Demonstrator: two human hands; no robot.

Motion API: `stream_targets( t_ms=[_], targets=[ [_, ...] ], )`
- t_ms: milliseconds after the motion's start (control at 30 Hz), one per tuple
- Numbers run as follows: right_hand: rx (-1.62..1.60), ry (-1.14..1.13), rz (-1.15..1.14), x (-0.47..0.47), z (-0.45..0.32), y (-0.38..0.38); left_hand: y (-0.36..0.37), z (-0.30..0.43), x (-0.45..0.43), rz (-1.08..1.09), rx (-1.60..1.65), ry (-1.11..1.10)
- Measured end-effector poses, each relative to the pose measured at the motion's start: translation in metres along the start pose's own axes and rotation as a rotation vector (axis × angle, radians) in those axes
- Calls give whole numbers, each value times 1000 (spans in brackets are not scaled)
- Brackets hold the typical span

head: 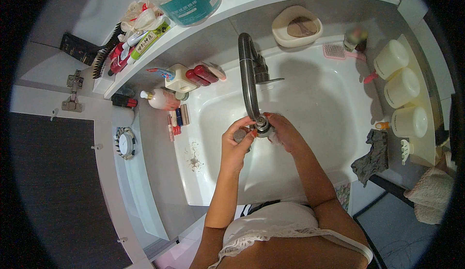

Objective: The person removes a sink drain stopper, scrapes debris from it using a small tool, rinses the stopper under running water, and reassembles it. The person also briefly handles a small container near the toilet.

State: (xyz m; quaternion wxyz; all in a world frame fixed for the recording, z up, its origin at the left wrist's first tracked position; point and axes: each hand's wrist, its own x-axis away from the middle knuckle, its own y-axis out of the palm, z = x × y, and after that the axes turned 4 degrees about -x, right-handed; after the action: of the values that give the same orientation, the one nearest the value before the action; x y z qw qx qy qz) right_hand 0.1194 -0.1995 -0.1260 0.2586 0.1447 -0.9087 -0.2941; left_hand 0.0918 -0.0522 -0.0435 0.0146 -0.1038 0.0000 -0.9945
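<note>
A dark metal gooseneck faucet [248, 76] arches over the white basin [312, 116]. My left hand [233, 149] is left of the spout end and holds a small round grey-brown piece [239, 135] between thumb and fingers. The piece looks like a cap or lid, but most of it is covered by my fingers. On the other side of the spout end [263, 125], my right hand [287, 132] has its fingers at the metal, with whitish water or lather by the palm. Whether it grips anything is hidden.
A pump bottle [163, 99], lipstick tubes [178, 116] and red bottles [201, 74] line the left rim. Behind stand a cream dish [296, 25] and a pink hairbrush [341, 52]. White cups [401, 87] hang at right, above a grey cloth [372, 156]. A mirrored door [61, 182] stands left.
</note>
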Motion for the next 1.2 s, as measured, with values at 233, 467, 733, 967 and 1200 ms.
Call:
stream_targets(
  t_ms=[233,467,733,967,1200],
  targets=[
    [-34,26,-75,-3,0,0,-4,-3,-4,-53,-100,48],
    [-139,63,-111,2,-6,6,-4,-4,-12,43,111,-88],
    [-299,85,-30,3,-8,10,-11,-10,-19,-25,457,-247],
    [-45,-31,33,6,-14,-2,-3,-18,-21,-35,464,-261],
    [323,-167,131,31,-50,12,5,-34,-31,-89,605,-328]
  ],
)
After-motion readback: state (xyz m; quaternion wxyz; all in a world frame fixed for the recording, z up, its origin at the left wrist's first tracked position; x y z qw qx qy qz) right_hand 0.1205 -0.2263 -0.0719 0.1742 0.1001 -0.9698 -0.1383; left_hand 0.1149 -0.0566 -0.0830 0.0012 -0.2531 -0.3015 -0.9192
